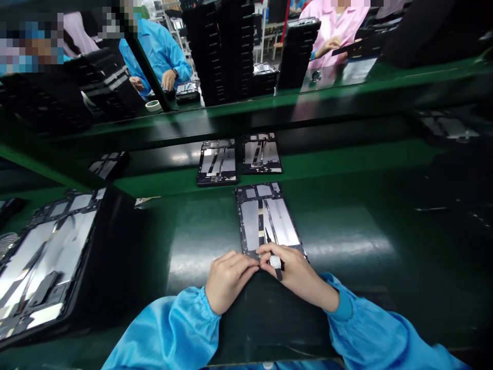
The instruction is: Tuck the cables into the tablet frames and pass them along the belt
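The right-hand grip is shut on a slim black tool; the left-hand grip curls against a stiff, thin black-and-silver tablet frame at twelve o'clock, its hold unclear. Its edges look safest to hold.

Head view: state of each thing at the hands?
Left hand: fingertips at the frame's near edge.
Right hand: gripping the tool.
Black pointed tool with white band: held, tip over the frame.
Black tablet frame with silver panels: flat on the belt.
Two similar frames: flat, side by side, farther along.

Loose bright blue smock sleeves gather into snug elastic cuffs.
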